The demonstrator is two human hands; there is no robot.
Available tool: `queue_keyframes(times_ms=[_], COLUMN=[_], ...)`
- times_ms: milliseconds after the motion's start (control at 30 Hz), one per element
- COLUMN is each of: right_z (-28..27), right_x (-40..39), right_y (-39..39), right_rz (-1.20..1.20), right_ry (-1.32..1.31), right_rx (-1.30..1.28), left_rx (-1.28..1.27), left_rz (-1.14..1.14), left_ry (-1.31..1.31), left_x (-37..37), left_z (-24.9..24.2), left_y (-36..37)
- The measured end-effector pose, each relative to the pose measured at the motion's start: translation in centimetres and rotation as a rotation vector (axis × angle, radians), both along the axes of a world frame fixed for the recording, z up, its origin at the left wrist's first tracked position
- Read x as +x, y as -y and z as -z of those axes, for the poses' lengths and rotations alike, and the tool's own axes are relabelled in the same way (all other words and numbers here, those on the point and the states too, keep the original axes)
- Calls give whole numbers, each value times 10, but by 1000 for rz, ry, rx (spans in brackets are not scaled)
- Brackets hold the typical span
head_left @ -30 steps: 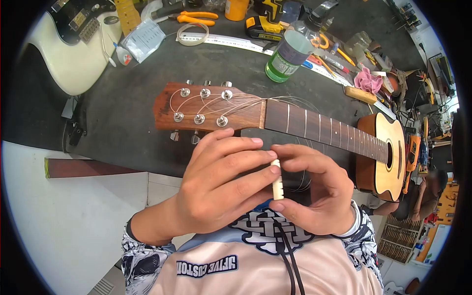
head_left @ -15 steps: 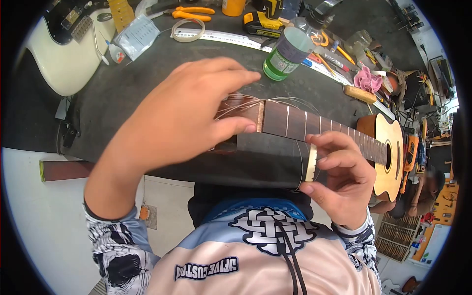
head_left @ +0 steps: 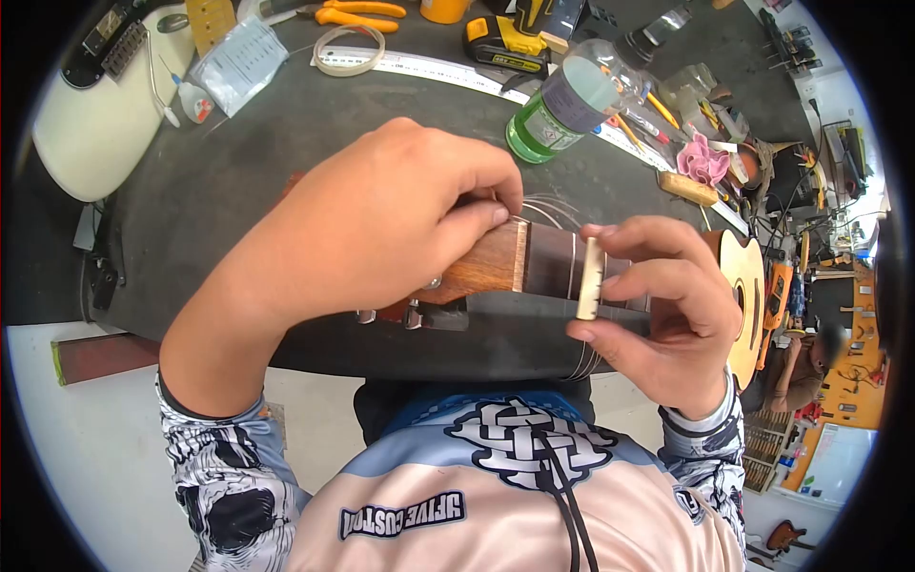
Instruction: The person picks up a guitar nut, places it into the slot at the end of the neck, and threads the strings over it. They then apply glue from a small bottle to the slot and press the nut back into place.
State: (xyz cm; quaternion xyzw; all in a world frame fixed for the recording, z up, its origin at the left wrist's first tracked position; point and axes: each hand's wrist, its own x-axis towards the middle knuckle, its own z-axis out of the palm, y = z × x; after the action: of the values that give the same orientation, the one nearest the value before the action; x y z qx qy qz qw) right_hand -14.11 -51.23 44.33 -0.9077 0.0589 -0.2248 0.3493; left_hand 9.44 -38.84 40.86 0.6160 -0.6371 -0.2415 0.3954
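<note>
Nut (head_left: 590, 278) in right hand (head_left: 681, 310), over fretboard (head_left: 550, 262); left hand (head_left: 391, 205) at headstock (head_left: 481, 274), further left; bottle (head_left: 562, 107) behind, on bench (head_left: 224, 181); pliers (head_left: 351, 19) back left

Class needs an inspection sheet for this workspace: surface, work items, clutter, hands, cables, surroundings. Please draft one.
Surface: dark bench, partly bare.
Work items: guitar headstock, fretboard, pale notched piece.
Clutter: bottle with green liquid, orange-handled pliers, white ruler, pink cloth.
Hands: left hand at the headstock, grip unclear; right hand pinches the pale notched piece.
Cables: dark cord-like lines at right, too small to confirm.
Surroundings: another person and orange tool board, right.
</note>
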Motion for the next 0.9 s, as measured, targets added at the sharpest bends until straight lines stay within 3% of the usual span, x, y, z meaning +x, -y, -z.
queue_keyframes(times_ms=[133, 900], right_z=[-1, -20], right_x=[19, 48], right_y=[-3, -7], right_rz=[-33, -155], right_ry=[-80, -369], right_rx=[-87, -404], left_rx=[-185, -280], left_rz=[-5, -6], left_ry=[49, 52], left_x=[1, 1], left_z=[13, 39], left_y=[0, -1])
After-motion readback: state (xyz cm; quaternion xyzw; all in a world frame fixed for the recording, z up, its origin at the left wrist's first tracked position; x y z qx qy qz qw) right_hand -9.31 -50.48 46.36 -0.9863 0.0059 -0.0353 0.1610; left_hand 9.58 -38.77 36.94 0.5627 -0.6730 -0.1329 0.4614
